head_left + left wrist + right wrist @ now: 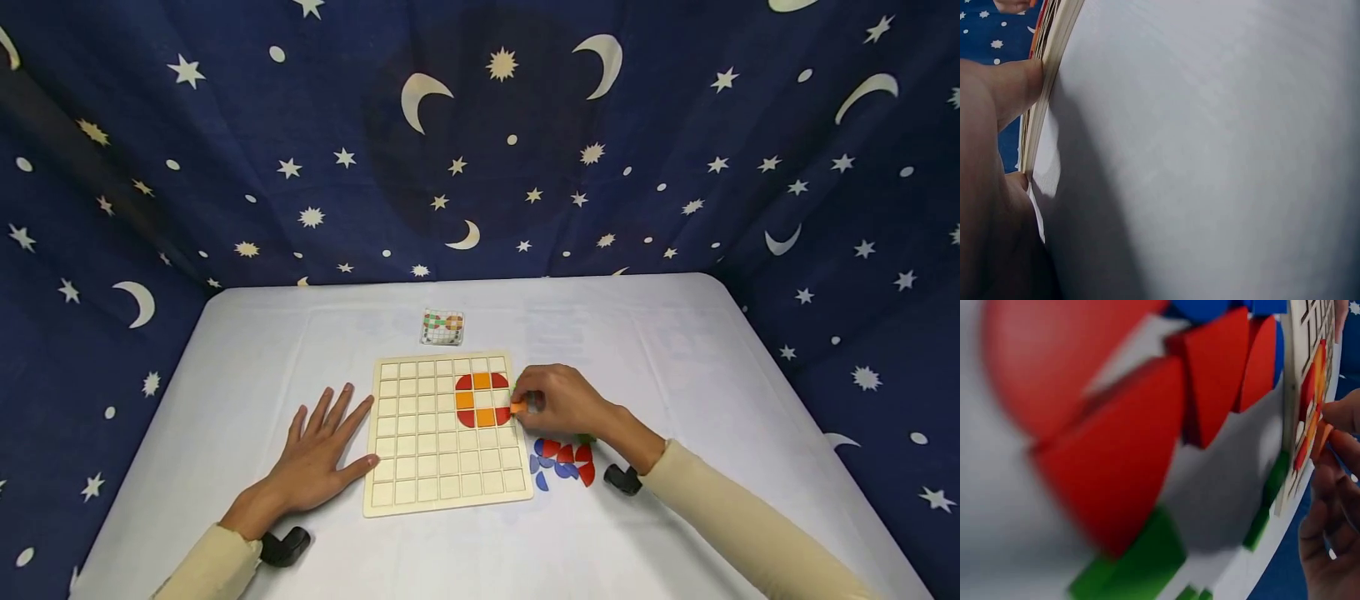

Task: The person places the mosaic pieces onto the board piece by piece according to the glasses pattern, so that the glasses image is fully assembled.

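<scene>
A wooden grid board (427,458) lies on the white table. Near its upper right, red quarter-round pieces (467,418) and orange squares (486,417) fill several cells around a bare middle cell; the cell right of that middle is bare too. My right hand (566,400) pinches an orange tile (517,407) between thumb and fingers at the board's right edge, beside these pieces. Fingers spread, my left hand (318,458) rests on the table with thumb and index fingertip against the board's left edge. In the left wrist view, the thumb (1019,87) touches the board's side.
Loose red pieces (586,474), blue pieces (542,481) and green pieces (1141,562) lie right of the board, below my right hand. A small card with a coloured grid pattern (442,327) lies behind the board. Dark starry cloth (480,167) hangs around the table.
</scene>
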The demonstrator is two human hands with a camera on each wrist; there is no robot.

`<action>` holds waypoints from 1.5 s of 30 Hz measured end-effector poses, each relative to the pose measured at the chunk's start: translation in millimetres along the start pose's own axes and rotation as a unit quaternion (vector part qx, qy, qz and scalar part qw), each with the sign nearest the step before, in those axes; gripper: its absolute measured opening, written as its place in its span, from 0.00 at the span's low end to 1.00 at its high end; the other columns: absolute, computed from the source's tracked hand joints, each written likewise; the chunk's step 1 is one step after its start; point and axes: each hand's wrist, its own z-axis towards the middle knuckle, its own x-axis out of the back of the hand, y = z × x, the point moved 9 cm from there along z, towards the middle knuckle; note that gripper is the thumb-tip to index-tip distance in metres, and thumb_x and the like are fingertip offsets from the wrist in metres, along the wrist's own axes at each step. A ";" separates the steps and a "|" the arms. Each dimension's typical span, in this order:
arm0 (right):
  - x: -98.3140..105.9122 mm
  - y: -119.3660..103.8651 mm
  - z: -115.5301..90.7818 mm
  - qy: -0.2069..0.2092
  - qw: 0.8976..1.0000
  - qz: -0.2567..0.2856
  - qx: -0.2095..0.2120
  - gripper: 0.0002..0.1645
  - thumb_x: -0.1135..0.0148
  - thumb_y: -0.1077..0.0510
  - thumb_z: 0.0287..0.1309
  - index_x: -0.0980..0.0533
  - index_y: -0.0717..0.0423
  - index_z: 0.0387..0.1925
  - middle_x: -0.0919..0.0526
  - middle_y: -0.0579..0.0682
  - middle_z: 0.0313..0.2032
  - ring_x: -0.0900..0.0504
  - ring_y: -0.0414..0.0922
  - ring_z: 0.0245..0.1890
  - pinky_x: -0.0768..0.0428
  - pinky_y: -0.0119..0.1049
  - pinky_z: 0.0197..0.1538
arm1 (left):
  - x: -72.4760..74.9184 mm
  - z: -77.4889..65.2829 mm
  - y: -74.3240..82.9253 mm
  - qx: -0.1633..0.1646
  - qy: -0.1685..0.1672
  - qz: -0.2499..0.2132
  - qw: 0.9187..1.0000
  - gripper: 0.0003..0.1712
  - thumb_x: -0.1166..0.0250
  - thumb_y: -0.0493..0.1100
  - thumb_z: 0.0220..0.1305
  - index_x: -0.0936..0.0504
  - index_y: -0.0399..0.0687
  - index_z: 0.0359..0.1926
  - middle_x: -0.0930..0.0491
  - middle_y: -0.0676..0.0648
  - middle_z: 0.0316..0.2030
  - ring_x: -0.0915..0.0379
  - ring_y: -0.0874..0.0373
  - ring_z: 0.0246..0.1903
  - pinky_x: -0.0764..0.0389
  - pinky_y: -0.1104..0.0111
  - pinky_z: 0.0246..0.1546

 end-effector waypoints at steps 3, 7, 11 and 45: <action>-7.6 -1.2 14.4 -0.002 1.000 -0.009 0.016 0.08 0.27 0.56 0.47 0.15 0.46 0.33 0.19 0.36 0.32 0.26 0.37 0.27 0.26 0.30 0.33 | 0.0 1.2 1.5 -0.011 0.017 -0.009 1.000 0.47 0.42 0.67 0.65 0.45 0.53 0.77 0.55 0.37 0.76 0.69 0.36 0.74 0.66 0.36 0.64; -14.2 -2.6 21.7 -0.022 0.999 -0.026 0.033 0.05 0.29 0.55 0.51 0.15 0.48 0.33 0.20 0.38 0.33 0.26 0.36 0.27 0.27 0.31 0.35 | -3.1 2.3 1.6 -0.024 0.031 -0.014 0.999 0.47 0.41 0.67 0.65 0.46 0.55 0.77 0.55 0.37 0.76 0.69 0.36 0.74 0.68 0.37 0.64; -13.2 -4.2 22.4 -0.035 0.998 -0.037 0.041 0.05 0.28 0.56 0.54 0.13 0.50 0.34 0.20 0.40 0.34 0.26 0.36 0.28 0.26 0.32 0.35 | -3.8 2.1 0.9 -0.015 0.022 -0.007 1.000 0.47 0.42 0.68 0.65 0.47 0.56 0.78 0.56 0.37 0.76 0.70 0.36 0.74 0.67 0.37 0.64; -19.2 -7.5 -62.5 -0.094 0.994 0.020 -0.052 0.07 0.27 0.55 0.55 0.16 0.45 0.36 0.25 0.35 0.36 0.28 0.35 0.34 0.26 0.30 0.38 | 1.3 -1.1 1.1 0.001 0.002 -0.003 1.000 0.47 0.43 0.67 0.66 0.47 0.54 0.77 0.57 0.37 0.76 0.69 0.36 0.74 0.66 0.36 0.64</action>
